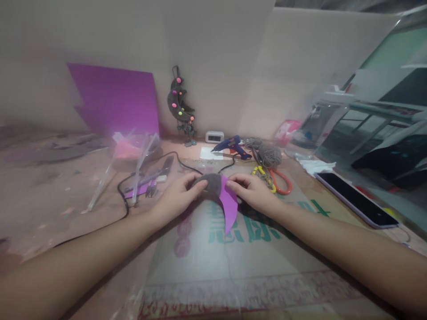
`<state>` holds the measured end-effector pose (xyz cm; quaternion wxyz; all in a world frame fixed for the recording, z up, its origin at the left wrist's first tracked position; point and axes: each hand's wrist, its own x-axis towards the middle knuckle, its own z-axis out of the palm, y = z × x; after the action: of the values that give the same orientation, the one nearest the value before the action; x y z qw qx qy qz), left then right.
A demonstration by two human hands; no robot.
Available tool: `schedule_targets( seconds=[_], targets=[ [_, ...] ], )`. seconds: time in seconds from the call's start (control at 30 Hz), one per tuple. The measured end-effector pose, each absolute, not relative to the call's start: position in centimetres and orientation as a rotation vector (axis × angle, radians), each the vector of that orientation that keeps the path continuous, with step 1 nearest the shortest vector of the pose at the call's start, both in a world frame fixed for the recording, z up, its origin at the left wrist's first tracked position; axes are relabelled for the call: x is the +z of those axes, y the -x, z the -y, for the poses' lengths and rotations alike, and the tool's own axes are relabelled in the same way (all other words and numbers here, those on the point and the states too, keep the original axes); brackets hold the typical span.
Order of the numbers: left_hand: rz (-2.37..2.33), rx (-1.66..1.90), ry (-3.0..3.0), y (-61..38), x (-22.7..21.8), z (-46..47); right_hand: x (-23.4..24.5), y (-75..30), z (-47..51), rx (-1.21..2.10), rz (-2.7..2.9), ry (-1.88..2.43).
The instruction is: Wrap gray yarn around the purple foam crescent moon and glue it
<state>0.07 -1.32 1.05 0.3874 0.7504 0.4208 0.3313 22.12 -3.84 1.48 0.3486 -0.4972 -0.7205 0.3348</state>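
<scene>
Grey fuzzy material (212,181) covers the upper part of a curved purple paper piece (229,209), whose pointed end hangs down bare. My left hand (187,189) pinches the grey part at its left, thumb on top. At the right edge of the purple part, my right hand (247,189) grips with thumb and bent fingers. Both hands are just above a printed cardboard sheet (200,266). Beyond them a blue glue gun (230,144) lies on its side, its black cord running to the left. What the hidden fingertips touch underneath cannot be seen.
Orange-handled scissors (283,181), yellow-handled scissors (271,180) and grey yarn (269,154) lie right of the glue gun. A phone (356,200) rests at right. Glue sticks (102,189) and purple scraps are at left. A decorated grey moon (180,102), small clock (214,137) and purple sheet (120,100) stand behind.
</scene>
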Motion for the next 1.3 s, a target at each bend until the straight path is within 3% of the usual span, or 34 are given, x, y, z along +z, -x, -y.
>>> schedule_targets(
  seconds=[0.13,0.5,1.03,1.3],
  targets=[
    [-1.052,0.814,-1.923,0.0,1.1,1.1,1.3,-22.2,3.6,0.968,1.835,1.290],
    [-1.059,0.752,-1.869,0.2,0.8,0.7,1.7,-22.4,3.9,0.829,1.913,1.324],
    [-0.949,0.779,-1.815,0.7,0.6,0.5,1.1,-21.9,4.0,0.131,2.014,1.440],
    [-0.974,0.781,-1.880,0.4,0.5,0.1,0.5,-23.0,4.0,0.095,1.919,1.521]
  ],
)
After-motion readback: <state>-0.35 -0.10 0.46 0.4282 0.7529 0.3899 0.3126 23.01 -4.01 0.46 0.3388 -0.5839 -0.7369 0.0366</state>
